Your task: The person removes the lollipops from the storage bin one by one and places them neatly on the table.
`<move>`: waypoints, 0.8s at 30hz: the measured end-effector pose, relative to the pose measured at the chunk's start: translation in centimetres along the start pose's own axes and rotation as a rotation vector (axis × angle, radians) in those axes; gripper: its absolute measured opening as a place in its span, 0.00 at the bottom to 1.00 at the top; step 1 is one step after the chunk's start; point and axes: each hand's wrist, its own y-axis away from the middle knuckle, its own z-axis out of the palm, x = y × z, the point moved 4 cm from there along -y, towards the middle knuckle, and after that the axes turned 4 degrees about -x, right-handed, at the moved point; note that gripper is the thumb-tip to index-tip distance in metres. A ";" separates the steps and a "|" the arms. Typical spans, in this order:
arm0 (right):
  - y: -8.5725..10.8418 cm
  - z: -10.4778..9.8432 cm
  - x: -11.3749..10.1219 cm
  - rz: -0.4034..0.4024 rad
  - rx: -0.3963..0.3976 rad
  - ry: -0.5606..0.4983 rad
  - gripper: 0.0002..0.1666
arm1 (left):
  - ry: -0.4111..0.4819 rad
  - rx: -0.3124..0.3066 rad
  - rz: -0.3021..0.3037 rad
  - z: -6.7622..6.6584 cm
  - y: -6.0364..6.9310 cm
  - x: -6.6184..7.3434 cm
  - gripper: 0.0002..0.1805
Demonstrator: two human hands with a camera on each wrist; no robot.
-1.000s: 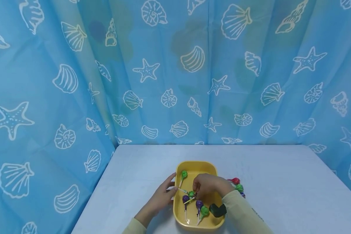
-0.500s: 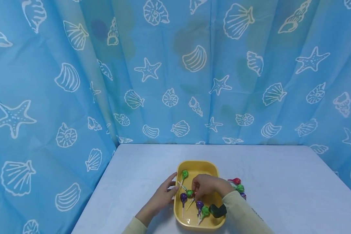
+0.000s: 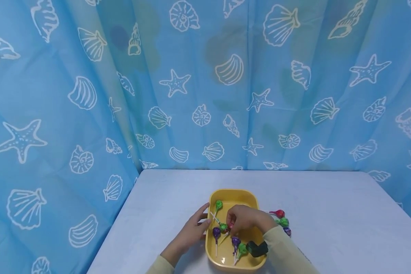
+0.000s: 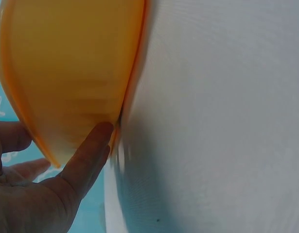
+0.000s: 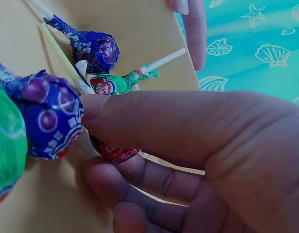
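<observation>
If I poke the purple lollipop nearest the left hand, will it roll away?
Maybe not far: the purple lollipop is round at one end, but its stick would probably make it swing. That stick looks straight, so likely stiff. The yellow tray is raised all round, which should stop it.

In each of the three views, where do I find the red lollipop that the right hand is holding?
Head: red lollipop low, slightly right of centre, small, at the tips of the right hand.
Left wrist: not in this picture.
Right wrist: left of centre, just below the middle, partly hidden by the hand.
Shared landmark: the yellow tray, visible in all three.
</observation>
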 end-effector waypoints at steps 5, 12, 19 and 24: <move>0.2 -0.2 -0.1 -0.020 0.012 -0.012 0.16 | -0.003 0.005 0.010 0.1 0.0 0.1 0.33; 0.9 -0.6 -0.6 -0.064 0.063 0.007 0.17 | 0.005 -0.002 0.003 0.1 0.1 0.0 0.34; 1.9 -1.6 -1.1 -0.101 0.136 0.024 0.15 | -0.005 -0.001 0.001 0.1 -0.1 0.0 0.33; 2.9 -2.2 -1.1 -0.137 0.193 0.015 0.14 | -0.009 -0.002 -0.005 0.2 -0.2 0.0 0.33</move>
